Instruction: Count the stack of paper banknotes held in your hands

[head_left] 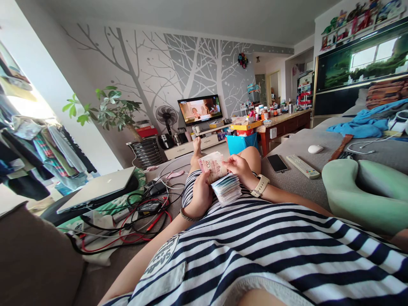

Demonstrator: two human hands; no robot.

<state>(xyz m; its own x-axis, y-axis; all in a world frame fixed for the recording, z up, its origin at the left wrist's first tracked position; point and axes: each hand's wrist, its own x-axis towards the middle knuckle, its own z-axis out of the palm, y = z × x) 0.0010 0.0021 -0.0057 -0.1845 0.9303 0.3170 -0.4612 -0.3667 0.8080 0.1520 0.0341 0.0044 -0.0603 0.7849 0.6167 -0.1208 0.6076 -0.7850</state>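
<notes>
My left hand [201,196], a braided bracelet at its wrist, is closed around a wad of banknotes [210,168]. The top note is pinkish, with a large printed number partly visible. Below it, the fanned edges of a thick stack of notes [227,190] show bluish and white, over my lap. With a pale watch [260,185] on its wrist, my right hand [241,170] pinches the notes' right edge between thumb and fingers. The striped dress [255,233] covers my lap beneath both hands. Some of my left fingers are hidden behind the notes.
Right of me on the sofa lie a phone [277,163], a remote control [302,166], a white mouse [315,149] and a green neck pillow [338,187]. At left are tangled cables [143,212] and a laptop [98,189]. A television [200,109] stands ahead.
</notes>
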